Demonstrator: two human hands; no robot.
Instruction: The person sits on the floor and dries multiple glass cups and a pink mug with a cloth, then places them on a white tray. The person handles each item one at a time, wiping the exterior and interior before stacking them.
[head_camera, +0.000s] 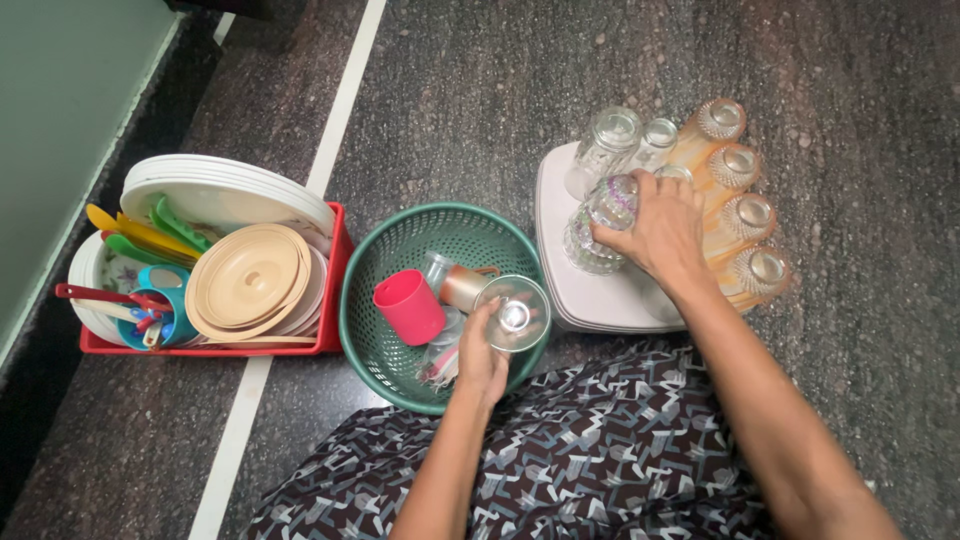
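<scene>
My left hand (482, 352) holds a clear drinking glass (514, 312) by its side, over the front right rim of a green round basket (395, 250). My right hand (655, 228) grips a clear patterned glass (600, 225) lying tilted on a stack of white square plates (590, 300). Two more clear glasses (612, 140) stand upturned behind that hand. A row of several amber-tinted glasses (740, 215) lies along the plates' right side.
The green basket holds a pink cup (408, 305) and other small cups. A red crate (330, 290) on the left carries white plates (225, 190), beige lids (248, 280), coloured spoons and a teal mug (165, 300). Dark speckled floor with a white line (345, 95) surrounds everything.
</scene>
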